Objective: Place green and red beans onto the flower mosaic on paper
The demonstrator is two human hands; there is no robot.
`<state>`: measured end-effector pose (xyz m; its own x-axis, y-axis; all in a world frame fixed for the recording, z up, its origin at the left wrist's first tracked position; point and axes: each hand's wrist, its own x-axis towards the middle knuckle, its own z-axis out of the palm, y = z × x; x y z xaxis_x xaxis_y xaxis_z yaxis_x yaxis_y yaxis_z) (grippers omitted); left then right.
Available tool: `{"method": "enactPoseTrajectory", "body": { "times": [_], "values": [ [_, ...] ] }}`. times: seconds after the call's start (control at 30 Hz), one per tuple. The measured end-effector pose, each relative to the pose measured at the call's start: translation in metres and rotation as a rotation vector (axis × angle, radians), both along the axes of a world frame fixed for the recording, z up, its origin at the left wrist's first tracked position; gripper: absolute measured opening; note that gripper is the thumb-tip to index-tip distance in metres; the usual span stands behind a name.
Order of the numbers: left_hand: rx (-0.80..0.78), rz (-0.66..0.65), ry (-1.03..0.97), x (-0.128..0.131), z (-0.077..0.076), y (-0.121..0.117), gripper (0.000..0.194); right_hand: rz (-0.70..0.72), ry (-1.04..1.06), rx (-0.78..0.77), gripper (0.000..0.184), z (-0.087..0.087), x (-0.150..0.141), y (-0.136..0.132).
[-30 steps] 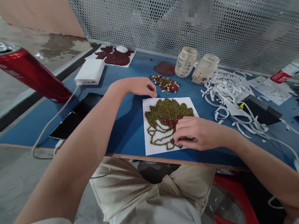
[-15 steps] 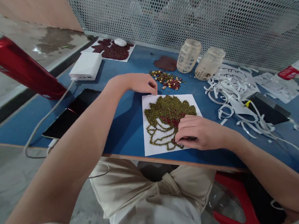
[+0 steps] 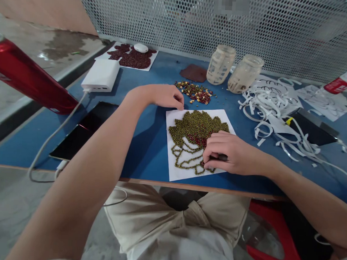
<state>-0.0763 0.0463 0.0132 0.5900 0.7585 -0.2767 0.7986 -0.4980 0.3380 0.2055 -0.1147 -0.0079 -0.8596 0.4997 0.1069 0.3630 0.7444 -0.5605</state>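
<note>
Two hands work best here: left hand [image 3: 163, 96] flat, pinning the sheet [image 3: 171, 173], right hand [image 3: 229, 153] pinching dark tweezers [image 3: 220, 157] low over the beans [image 3: 197, 127].

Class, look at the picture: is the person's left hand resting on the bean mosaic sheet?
No. The left hand lies on the blue table just beyond the sheet; the right hand is on it.

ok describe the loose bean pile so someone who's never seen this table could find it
Start at the blue table and find the white sheet with the green bean picture, under the right hand. Just beyond its far edge, before two jars, lies the bean pile. It alone is loose, mixed red, green and pale, on bare table.
</note>
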Motion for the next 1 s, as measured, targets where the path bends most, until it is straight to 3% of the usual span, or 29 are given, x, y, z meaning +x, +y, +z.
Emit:
{"method": "enactPoseTrajectory", "body": {
  "times": [0.33,0.53,0.7,0.87,1.0],
  "values": [
    [-0.008,0.003,-0.004,0.001,0.0,0.0,0.038,-0.102,-0.004,-0.14,0.021,0.001,-0.002,-0.004],
    [-0.014,-0.006,-0.003,-0.001,-0.002,0.003,0.04,-0.178,0.168,-0.104,0.019,0.002,0.003,0.001],
    [0.002,0.005,0.008,-0.001,-0.001,0.002,0.041,-0.08,0.117,-0.086,0.022,-0.001,0.002,0.002],
    [0.176,0.028,-0.046,-0.003,-0.003,0.001,0.04,-0.066,0.06,-0.049,0.023,-0.008,-0.001,0.001],
    [0.37,0.152,-0.101,-0.001,-0.003,-0.002,0.04,-0.065,0.062,-0.026,0.023,-0.007,0.0,0.0]
  ]
}}
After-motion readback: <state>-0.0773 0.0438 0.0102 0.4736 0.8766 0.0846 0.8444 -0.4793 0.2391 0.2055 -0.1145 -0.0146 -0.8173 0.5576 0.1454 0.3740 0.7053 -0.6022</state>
